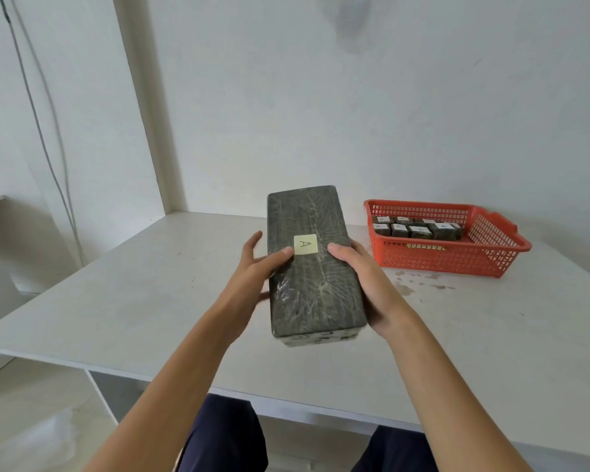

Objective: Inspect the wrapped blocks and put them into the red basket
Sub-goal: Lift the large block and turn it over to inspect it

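Observation:
A long dark wrapped block (312, 267), covered in clear film and bearing a pale sticker marked "A", is held up above the table in front of me. My left hand (254, 277) grips its left side with the thumb on top beside the sticker. My right hand (368, 284) clasps its right side and underside. The red basket (457, 258) stands on the table at the right, apart from the block. Several smaller wrapped blocks (418, 228) with "A" stickers stand inside it.
The white table (133, 301) runs from a wall corner at the back to its front edge near my legs. Brown stains (413, 284) mark the surface in front of the basket. A cable (45, 141) hangs down the wall at the left.

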